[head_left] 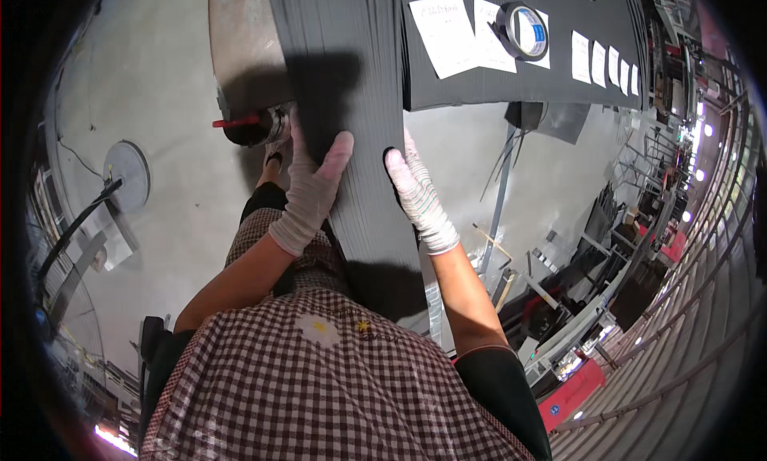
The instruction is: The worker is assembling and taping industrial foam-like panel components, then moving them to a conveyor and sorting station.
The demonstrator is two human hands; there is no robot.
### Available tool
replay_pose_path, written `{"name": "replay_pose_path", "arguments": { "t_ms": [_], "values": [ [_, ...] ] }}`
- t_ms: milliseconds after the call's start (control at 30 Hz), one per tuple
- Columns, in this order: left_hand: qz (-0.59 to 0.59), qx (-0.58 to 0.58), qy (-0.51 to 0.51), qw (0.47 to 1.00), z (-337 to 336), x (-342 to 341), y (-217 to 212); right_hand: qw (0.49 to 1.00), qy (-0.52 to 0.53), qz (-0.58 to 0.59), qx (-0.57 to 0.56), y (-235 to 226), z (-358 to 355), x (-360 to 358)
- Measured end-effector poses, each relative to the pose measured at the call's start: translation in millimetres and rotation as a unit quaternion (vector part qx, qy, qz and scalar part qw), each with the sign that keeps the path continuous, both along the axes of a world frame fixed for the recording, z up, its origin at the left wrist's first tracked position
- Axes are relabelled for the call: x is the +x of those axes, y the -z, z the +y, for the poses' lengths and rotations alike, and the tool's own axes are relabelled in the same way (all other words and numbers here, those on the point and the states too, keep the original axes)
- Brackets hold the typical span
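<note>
A long, dark grey bundle of finely pleated sheet (363, 197) runs from the far edge toward my body. My left hand (310, 191), in a pale knitted glove, grips its left edge, thumb lying on top and fingers down the side. At the right edge my right hand (419, 191), in a matching striped glove, holds it the same way, with part of its fingers hidden. Both hands are at about the same height on the bundle, which lies between them. A shadow falls across its upper part.
More dark pleated material (559, 85) lies at the far right, bearing white paper slips (443, 33) and a tape roll (522, 31). A brown surface (248, 53) stands at the far left. A round base (128, 176) is on the floor; metal frames (595, 245) crowd the right.
</note>
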State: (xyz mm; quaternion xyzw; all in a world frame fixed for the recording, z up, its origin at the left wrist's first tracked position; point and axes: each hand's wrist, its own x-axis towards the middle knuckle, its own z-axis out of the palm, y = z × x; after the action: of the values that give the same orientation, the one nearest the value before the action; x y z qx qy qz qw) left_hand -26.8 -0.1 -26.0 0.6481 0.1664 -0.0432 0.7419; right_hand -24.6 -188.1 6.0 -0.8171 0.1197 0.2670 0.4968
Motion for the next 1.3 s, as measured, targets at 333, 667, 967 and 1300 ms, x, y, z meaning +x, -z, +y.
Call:
{"name": "replay_pose_path", "arguments": {
  "t_ms": [333,667,967,1300],
  "values": [
    [0.096,-0.091,-0.019,0.991,0.3,3.0,-8.7,0.997,-0.048,-0.059,-0.018,1.2,-5.4,-1.6],
    [0.225,0.041,0.044,0.972,-6.5,-3.8,-15.9,0.998,0.063,-0.009,0.008,-6.2,-1.4,-18.0],
    [0.046,0.120,-0.014,0.992,-2.9,16.1,-10.4,0.996,-0.012,-0.085,-0.024,9.0,-1.8,5.0],
    [0.091,0.084,-0.005,0.992,-6.7,-37.6,-0.1,0.995,-0.095,-0.038,-0.017,13.9,-11.7,-0.4]
  ]
}}
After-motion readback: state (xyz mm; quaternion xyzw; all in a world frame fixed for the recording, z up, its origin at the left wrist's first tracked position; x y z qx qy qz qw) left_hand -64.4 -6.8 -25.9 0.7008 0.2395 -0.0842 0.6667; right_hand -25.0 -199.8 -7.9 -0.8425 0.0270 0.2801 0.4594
